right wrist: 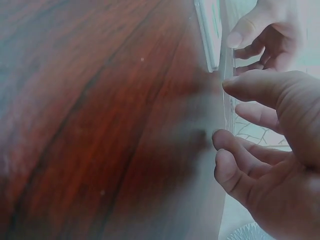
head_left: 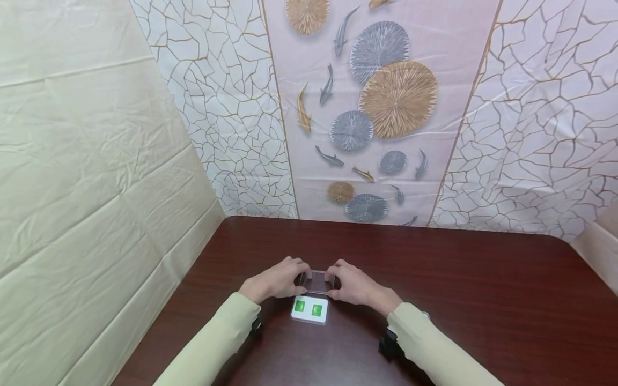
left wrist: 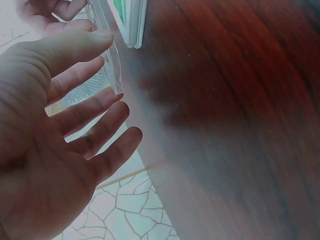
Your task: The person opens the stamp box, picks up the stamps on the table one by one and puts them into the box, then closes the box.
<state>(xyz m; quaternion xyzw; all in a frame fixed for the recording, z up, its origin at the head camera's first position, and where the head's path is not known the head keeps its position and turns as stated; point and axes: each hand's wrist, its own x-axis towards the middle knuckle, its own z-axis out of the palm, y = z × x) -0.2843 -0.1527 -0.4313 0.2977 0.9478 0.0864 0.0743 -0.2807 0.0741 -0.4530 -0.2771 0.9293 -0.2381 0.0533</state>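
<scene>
Between both hands is a clear plastic lid (head_left: pixel 318 282), a shallow transparent piece held close over the table. My left hand (head_left: pixel 280 280) pinches its left end, thumb on the near side and fingers on the far side. At the other end, my right hand (head_left: pixel 356 284) grips it the same way. The left wrist view shows the thumb against the lid's edge (left wrist: pixel 116 70), with the lower fingers spread. Just nearer than the lid lies a white rectangular case (head_left: pixel 309 317) with two green squares, the left one (head_left: pixel 300 306) and the right one (head_left: pixel 316 310).
The dark red-brown wooden table (head_left: pixel 483 284) extends around the hands. A patterned cloth (head_left: pixel 232 107) with fish and round leaf shapes hangs behind it, and a cream cloth (head_left: pixel 96 214) hangs along the left. A black wrist mount (head_left: pixel 390 346) sits under the right sleeve.
</scene>
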